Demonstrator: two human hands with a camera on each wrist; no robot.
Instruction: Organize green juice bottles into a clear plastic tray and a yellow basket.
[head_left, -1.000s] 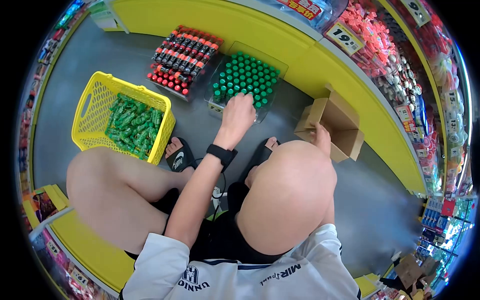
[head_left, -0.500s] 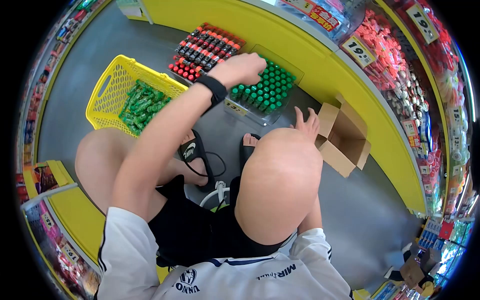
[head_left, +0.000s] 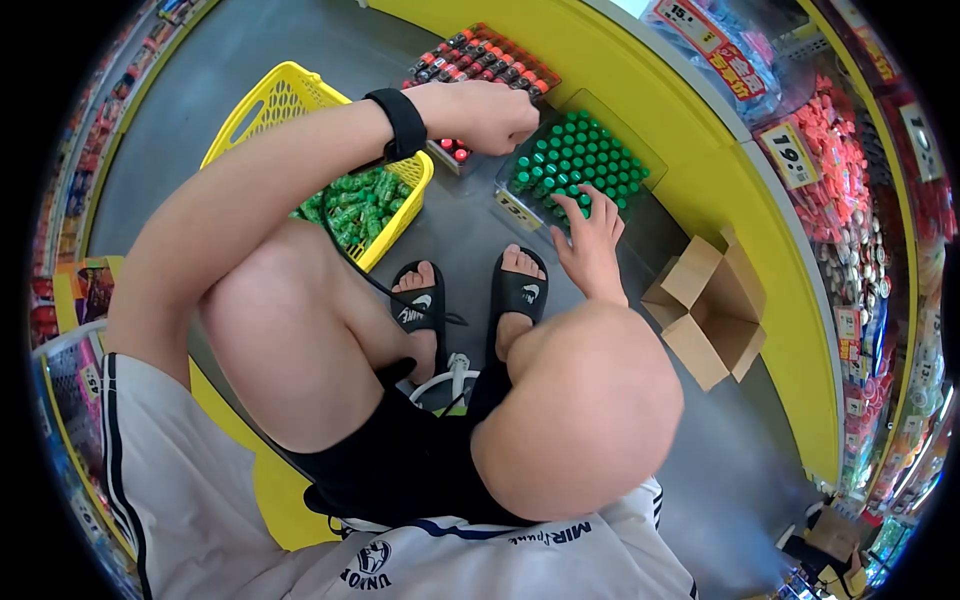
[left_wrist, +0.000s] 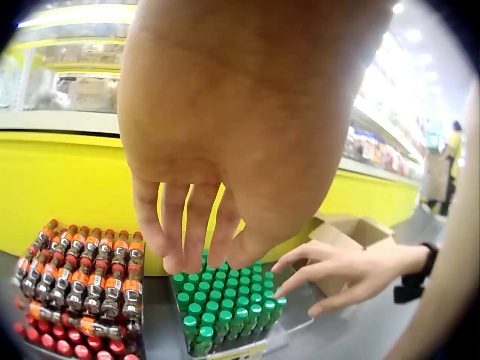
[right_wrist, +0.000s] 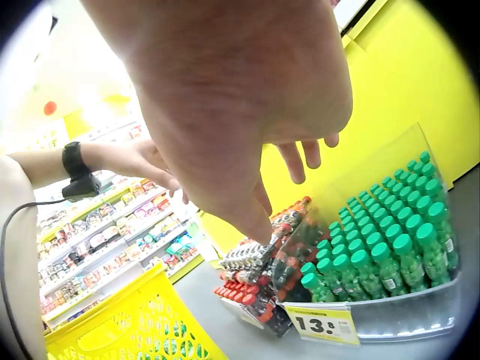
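Note:
In the head view my left hand (head_left: 490, 118) hovers between small dark bottles (head_left: 480, 60) with red caps and green-capped bottles (head_left: 580, 155). Its fingers hang down loosely in the left wrist view, nothing visible in them. My right hand (head_left: 592, 245) reaches past the right knee, fingers spread, fingertips over the near edge of the green caps. The green-capped bottles stand upright in rows in a clear plastic bin (right_wrist: 405, 322) with a price label (right_wrist: 324, 322). Dark bottles lie stacked on their sides above upright red-capped ones.
A yellow basket (head_left: 290, 85) on the left holds loose green bottles (head_left: 365, 210), partly hidden by my left arm. To the right stands an open cardboard box (head_left: 690, 275). A yellow shelf base (head_left: 690, 170) runs behind. My sandaled feet rest on the floor before the bin.
My left hand has moved off the green caps, leftward toward the dark bottles. My right hand has left the cardboard box for the near side of the green bottles. The head view has shifted.

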